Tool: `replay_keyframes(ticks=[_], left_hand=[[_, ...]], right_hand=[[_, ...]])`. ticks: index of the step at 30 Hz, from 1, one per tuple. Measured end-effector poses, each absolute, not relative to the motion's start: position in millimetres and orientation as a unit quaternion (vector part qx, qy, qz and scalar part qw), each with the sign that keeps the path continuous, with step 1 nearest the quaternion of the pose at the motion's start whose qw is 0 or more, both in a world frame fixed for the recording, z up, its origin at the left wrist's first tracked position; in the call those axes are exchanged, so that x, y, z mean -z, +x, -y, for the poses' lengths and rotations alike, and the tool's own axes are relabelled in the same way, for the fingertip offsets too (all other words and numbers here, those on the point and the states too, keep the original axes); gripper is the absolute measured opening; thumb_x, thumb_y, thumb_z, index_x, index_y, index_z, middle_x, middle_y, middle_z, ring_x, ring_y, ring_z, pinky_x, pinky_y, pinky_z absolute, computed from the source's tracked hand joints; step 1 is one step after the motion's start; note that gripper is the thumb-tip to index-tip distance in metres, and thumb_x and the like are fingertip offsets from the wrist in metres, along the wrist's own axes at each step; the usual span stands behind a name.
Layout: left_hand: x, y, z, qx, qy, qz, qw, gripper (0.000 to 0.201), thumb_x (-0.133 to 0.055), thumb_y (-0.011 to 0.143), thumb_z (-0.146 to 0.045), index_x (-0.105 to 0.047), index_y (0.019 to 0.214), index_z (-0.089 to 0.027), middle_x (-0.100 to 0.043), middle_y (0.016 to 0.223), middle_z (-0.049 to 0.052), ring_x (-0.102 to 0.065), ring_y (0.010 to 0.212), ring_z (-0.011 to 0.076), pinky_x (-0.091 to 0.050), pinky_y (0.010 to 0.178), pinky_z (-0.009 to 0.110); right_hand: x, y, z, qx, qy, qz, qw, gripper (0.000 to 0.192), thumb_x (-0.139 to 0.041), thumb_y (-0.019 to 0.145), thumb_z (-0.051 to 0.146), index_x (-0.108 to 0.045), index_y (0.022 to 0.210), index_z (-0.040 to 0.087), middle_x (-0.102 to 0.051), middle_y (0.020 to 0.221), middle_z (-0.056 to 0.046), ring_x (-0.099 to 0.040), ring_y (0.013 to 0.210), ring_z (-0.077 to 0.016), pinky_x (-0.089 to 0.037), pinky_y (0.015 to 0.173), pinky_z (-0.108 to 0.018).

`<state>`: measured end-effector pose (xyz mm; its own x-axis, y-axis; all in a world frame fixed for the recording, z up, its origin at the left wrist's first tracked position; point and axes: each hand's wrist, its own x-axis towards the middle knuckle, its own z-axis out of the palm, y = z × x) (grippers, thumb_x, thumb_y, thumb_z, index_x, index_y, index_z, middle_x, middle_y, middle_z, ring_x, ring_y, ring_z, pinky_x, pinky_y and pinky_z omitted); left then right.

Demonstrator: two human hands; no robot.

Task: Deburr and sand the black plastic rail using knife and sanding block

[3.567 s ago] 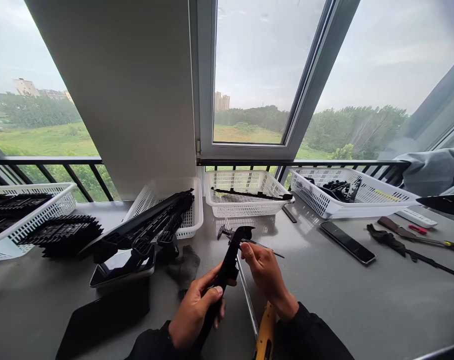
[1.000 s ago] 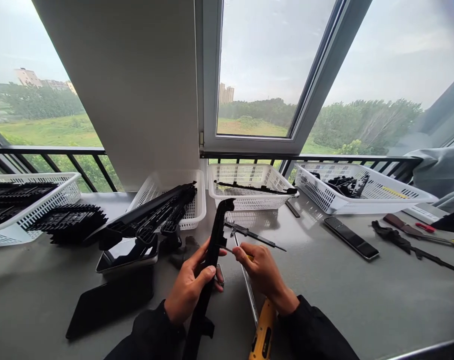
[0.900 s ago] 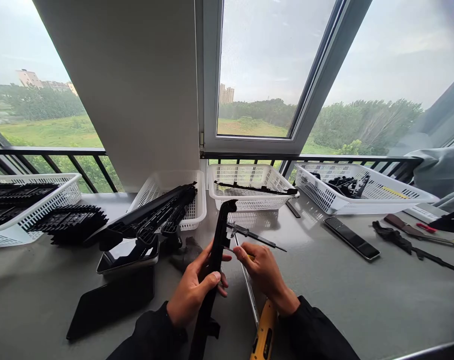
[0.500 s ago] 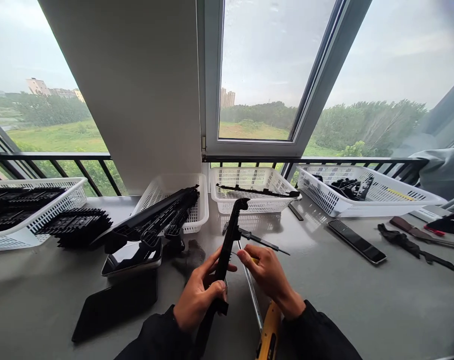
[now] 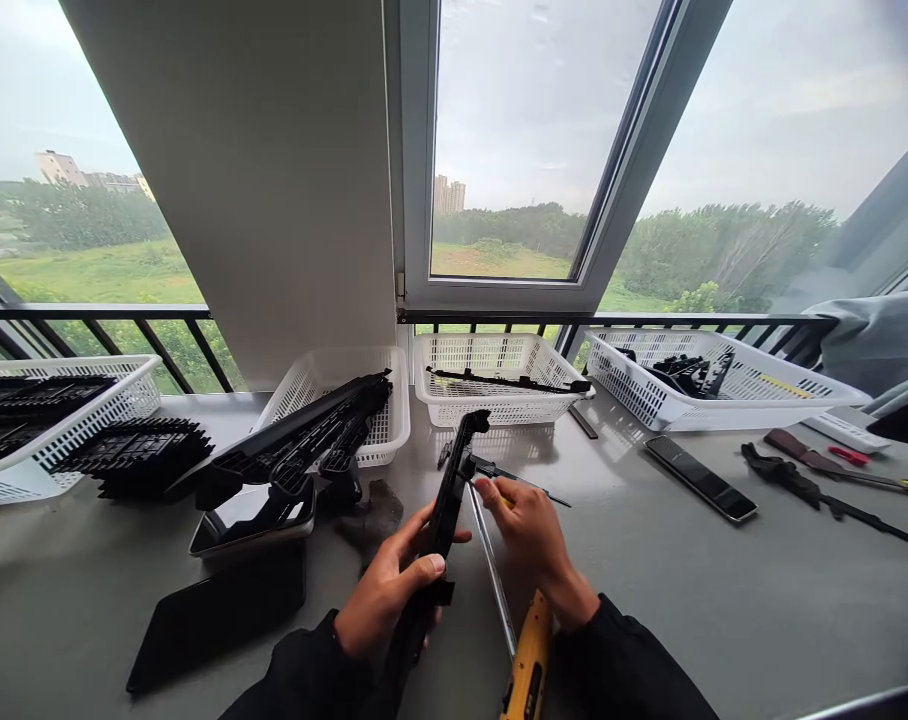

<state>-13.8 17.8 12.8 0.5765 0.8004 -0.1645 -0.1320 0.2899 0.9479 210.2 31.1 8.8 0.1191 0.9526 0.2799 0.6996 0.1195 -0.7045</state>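
Nearest the person, a yellow-handled tool lies on the grey worktop between the two dark sleeves. The left hand is closed around a long black plastic part, thumb on top, holding it tilted up and away above the worktop, its hooked upper end just before the middle basket. The right hand sits just beside the part, fingers pinched on a small yellow-tipped tool whose tip meets the part's edge. A thin metal rod lies on the worktop under the hands.

Left of the hands lie a flat black panel and a shallow tray, with a bundle of long black parts leaning from the tray into a white basket. Right of the hands lie a dark phone-like slab and several hand tools.

Further back stand the middle basket holding one black strip, a right basket with black pieces, and a far-left basket of black parts beside a loose stack. Beyond are a railing and windows.
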Motion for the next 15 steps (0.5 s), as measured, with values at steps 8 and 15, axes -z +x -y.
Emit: replay_keyframes(ticks=[8, 15], left_hand=[[-9.1, -16.8, -17.3, -0.375, 0.549, -0.320, 0.675, 0.078, -0.077, 0.088, -0.051, -0.053, 0.159, -0.029, -0.074, 0.130, 0.015, -0.061, 0.075, 0.0174, -0.057, 0.062, 0.029], [7.0, -17.5, -27.2, -0.393, 0.532, -0.349, 0.664, 0.082, -0.076, 0.089, -0.058, -0.049, 0.162, -0.031, -0.069, 0.141, 0.019, -0.059, 0.065, 0.0145, -0.053, 0.057, 0.029]], right_hand=[[-8.5, 202.3, -26.9, -0.161, -0.612, 0.684, 0.362, 0.073, -0.030, 0.104, 0.078, -0.045, 0.059, 0.023, -0.050, 0.054, 0.002, -0.044, 0.053, -0.0142, -0.027, 0.056, -0.028], [-4.6, 195.3, -34.6, -0.144, -0.619, 0.694, 0.338, 0.070, -0.029, 0.106, 0.074, -0.045, 0.061, 0.023, -0.050, 0.055, 0.002, -0.043, 0.054, -0.0149, -0.024, 0.057, -0.029]])
